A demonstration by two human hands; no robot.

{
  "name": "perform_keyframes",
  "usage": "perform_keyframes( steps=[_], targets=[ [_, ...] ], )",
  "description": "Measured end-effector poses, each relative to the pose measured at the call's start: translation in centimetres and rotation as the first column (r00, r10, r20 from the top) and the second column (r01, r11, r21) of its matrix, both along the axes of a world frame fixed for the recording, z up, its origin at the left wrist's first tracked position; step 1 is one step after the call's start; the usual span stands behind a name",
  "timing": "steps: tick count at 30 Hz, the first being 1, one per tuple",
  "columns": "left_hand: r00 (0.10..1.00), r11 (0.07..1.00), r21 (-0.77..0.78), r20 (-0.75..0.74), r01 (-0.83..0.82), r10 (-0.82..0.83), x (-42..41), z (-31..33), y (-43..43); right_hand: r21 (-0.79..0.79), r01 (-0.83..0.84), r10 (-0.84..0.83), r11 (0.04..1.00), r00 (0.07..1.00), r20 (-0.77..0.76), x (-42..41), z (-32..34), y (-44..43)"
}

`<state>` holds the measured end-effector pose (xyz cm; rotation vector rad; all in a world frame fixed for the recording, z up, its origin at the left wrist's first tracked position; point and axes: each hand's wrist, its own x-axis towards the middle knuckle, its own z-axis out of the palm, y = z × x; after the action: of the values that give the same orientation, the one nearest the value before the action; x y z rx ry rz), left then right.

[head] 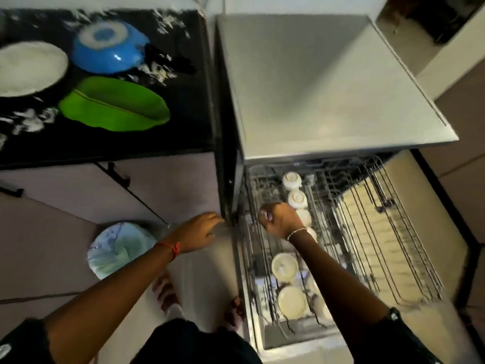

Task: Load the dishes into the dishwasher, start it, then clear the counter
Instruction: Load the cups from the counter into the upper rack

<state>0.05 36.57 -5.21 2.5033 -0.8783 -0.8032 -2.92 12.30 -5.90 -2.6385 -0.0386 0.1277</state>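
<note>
The right hand (282, 220), a thin bracelet at its wrist, is balled up with fingers curled, knuckles upward, over the left side of the pulled-out rack (388, 232). Motion blur hides whether those fingers close on a rack wire, a cup, or nothing. The hand sits just beside a row of small white cups (298, 198), turned upside down, which runs from the back of the rack toward its front. Nearer the rack's front edge, two larger cream bowls (284, 266) stand among the wires. The right half of the rack holds no dishes.

The left hand (203, 228), with a red thread round the wrist, reaches with fingers spread and mostly straight to the dishwasher's (328, 88) left front corner. It holds nothing. Whether the fingertips touch that corner is unclear.

The dishwasher's flat grey top lies behind the rack. To its left is a black worktop (183, 135). An upturned blue bowl (109, 52) lies toward the worktop's back edge, a white plate (30, 68) by its left edge, and a green leaf-shaped plate (114, 103) nearer its front edge.

On the floor below the worktop sits a pale bag (118, 250), near the person's bare feet.
</note>
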Motion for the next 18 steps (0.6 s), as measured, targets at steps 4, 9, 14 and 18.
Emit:
perform_keyframes(
  steps=[4,9,14,18],
  targets=[
    [0.986,0.989,-0.013,0.077,-0.148,0.148,5.1,3.3,5.8,-0.131,-0.301,0.325,0.945,0.909,0.260,7.3,5.4,6.1],
    [0.913,0.932,-0.161,0.203,-0.324,0.353,9.8,9.4,13.2,-0.333,-0.517,0.613,0.789,0.699,0.367,14.4,10.2,15.0],
    [0.826,0.862,-0.297,0.277,-0.412,0.490,12.9,14.1,22.3,-0.391,-0.513,0.643,0.764,0.563,0.519,20.4,14.8,23.2],
    [0.768,0.827,-0.315,0.320,-0.466,0.555,15.6,15.5,28.3,-0.386,-0.479,0.615,0.789,0.610,0.500,24.2,17.3,27.8]
  ],
)
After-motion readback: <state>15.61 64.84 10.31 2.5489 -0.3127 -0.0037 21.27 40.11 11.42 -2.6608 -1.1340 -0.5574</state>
